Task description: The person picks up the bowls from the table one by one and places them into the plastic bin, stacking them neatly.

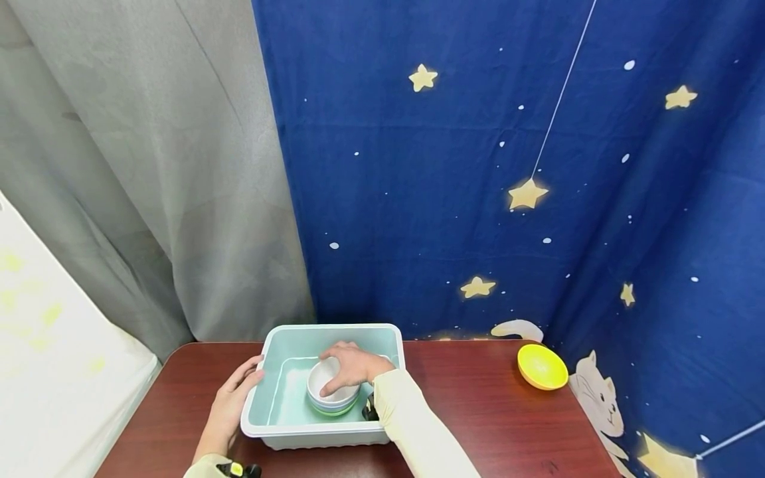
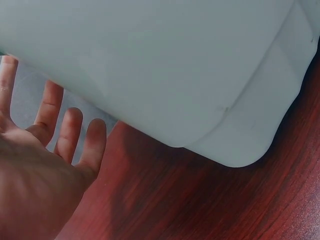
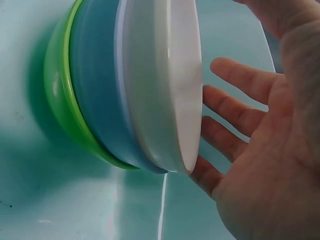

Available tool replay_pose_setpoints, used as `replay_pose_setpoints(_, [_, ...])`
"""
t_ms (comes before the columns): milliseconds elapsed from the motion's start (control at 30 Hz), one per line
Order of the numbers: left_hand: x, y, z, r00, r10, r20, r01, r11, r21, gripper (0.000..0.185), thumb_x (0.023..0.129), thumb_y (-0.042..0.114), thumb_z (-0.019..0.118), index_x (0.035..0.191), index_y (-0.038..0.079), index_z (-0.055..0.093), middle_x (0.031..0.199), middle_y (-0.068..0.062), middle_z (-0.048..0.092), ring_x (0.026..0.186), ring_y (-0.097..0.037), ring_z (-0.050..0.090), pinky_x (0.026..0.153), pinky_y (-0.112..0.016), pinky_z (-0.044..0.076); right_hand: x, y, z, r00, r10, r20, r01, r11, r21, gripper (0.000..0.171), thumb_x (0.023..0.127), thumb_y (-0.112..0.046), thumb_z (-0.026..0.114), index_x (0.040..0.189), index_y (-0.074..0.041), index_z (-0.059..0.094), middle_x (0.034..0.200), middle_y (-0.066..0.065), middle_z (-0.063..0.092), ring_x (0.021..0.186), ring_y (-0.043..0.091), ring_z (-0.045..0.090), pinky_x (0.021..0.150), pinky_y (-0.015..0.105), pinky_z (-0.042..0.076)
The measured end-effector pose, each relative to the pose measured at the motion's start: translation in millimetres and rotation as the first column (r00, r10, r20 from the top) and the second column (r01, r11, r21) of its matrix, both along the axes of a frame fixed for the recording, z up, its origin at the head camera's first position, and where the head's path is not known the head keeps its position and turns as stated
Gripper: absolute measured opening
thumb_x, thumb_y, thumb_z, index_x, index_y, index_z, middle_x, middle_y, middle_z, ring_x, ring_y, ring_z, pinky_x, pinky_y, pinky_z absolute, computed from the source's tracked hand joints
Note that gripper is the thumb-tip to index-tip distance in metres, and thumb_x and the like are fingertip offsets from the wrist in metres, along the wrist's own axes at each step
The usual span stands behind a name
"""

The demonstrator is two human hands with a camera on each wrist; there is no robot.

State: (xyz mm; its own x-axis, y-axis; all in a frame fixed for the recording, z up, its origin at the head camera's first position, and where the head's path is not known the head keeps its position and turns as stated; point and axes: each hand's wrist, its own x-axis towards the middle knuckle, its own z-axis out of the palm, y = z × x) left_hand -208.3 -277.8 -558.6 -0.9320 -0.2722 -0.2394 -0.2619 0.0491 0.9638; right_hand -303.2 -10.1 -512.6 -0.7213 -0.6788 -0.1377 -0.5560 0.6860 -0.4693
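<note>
A pale blue-green plastic tub (image 1: 335, 428) stands on the table. Inside it is a stack of nested bowls: a white bowl (image 3: 185, 90) on top, a blue bowl (image 3: 97, 80) below it and a green bowl (image 3: 57, 90) at the bottom. My right hand (image 1: 352, 368) reaches over the white bowl, thumb at its near side and fingers spread toward the far rim. In the right wrist view those fingers look loosely extended, and firm contact cannot be made out. Against the tub's left rim rests my left hand (image 1: 233, 398), its fingers (image 2: 50, 107) fairly straight along the outer wall.
A yellow bowl (image 1: 542, 367) sits by itself near the right end of the dark red wooden table (image 1: 478, 411). Behind the table hang a grey curtain (image 1: 233, 265) and a blue star-patterned curtain (image 1: 406, 219). White cloth (image 1: 60, 345) hangs at the left.
</note>
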Motion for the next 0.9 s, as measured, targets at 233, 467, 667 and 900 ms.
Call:
replay_pose_setpoints(233, [-0.3, 1, -0.6, 1.0, -0.009, 0.016, 0.009, 1.0, 0.007, 0.068, 0.093, 0.056, 0.068, 0.151, 0.026, 0.05, 0.111, 0.03, 0.057, 0.099, 0.007, 0.061, 0.085, -0.018, 0.052, -0.7, 2, 1.5, 0.999, -0.037, -0.009, 0.037, 0.999, -0.024, 0.071, 0.078, -0.052, 0.083, 0.14, -0.024, 0.062, 0.142, -0.004, 0.058, 0.127, 0.017, 0.048, 0.107, 0.034, 0.044])
replay_pose_setpoints(467, [-2.0, -4, -4.7, 0.999, -0.014, 0.05, 0.013, 1.0, 0.011, 0.071, 0.091, 0.058, 0.069, 0.152, 0.028, 0.049, 0.119, 0.025, 0.056, 0.099, 0.009, 0.06, 0.085, -0.018, 0.052, -5.6, 1, 4.8, 0.998, -0.025, -0.057, 0.018, 0.993, -0.118, 0.058, 0.084, -0.046, 0.079, 0.134, -0.019, 0.067, 0.135, -0.004, 0.065, 0.126, 0.016, 0.054, 0.11, 0.028, 0.042])
replay_pose_setpoints(667, [-0.2, -7, -5.9, 0.998, -0.011, 0.059, 0.011, 1.0, 0.005, 0.072, 0.091, 0.058, 0.069, 0.153, 0.029, 0.047, 0.12, 0.026, 0.056, 0.099, 0.01, 0.06, 0.084, -0.018, 0.052, -7.2, -2, 12.3, 0.998, -0.058, -0.004, 0.056, 0.965, -0.255, 0.044, 0.09, -0.039, 0.076, 0.126, -0.015, 0.071, 0.127, -0.001, 0.07, 0.118, 0.011, 0.063, 0.103, 0.022, 0.048])
replay_pose_setpoints(900, [0.6, -4, -2.1, 0.999, -0.011, 0.038, 0.011, 1.0, -0.002, 0.069, 0.092, 0.057, 0.069, 0.151, 0.027, 0.049, 0.115, 0.027, 0.057, 0.099, 0.007, 0.061, 0.084, -0.019, 0.053, -5.1, 0, 17.0, 0.993, -0.056, 0.107, 0.09, 0.936, -0.34, 0.045, 0.095, -0.039, 0.071, 0.129, -0.01, 0.068, 0.121, 0.002, 0.073, 0.108, 0.007, 0.067, 0.096, 0.022, 0.052])
